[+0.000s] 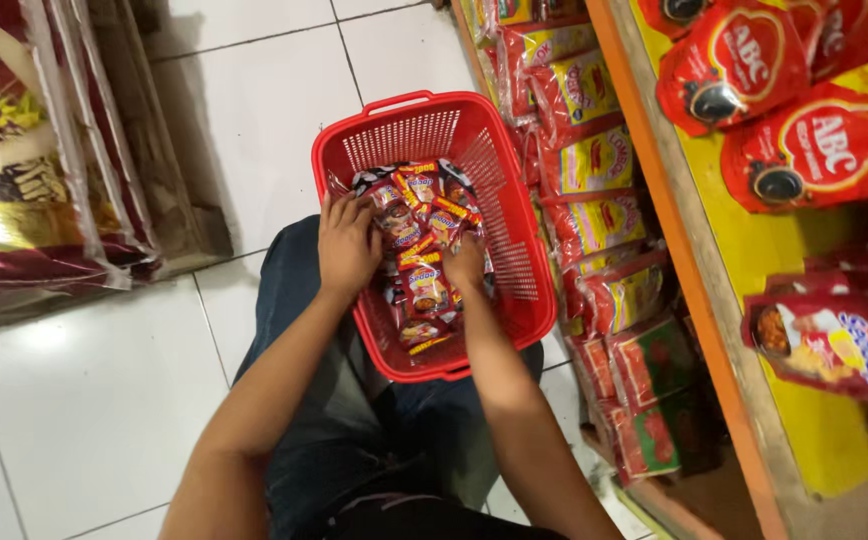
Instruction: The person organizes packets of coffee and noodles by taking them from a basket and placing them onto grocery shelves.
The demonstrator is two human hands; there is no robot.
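While both forearms reach down from the bottom of the view, the two hands are sunk among small snack packets (424, 235) heaped in a red plastic basket (519, 290); the basket rests against the person's knee, which is clad in dark denim, and on the white tiled floor (84, 390) beneath it. Left hand (347, 243) lies palm-down on the near-left part of the heap, its fingers spread and curled over the packets at the basket's left wall; it touches them, though whether it grips any single one cannot be told. Right hand (464, 265) is just beside it, further into the heap, its fingers bent down among the packets and mostly hidden, so whether it is closed on anything cannot be told either. Between the two hands lie red, orange and yellow packets, some with dark ends; more of them lie beyond the fingertips, toward the basket's handle. Right of the right hand, close to the basket's wall, stands a low shelf row of red-and-yellow bags (594, 165); further right, above an orange shelf edge (674, 220), lie red spouted pouches (804, 140). Well to the left of the left hand stands a large patterned sack (14, 150).
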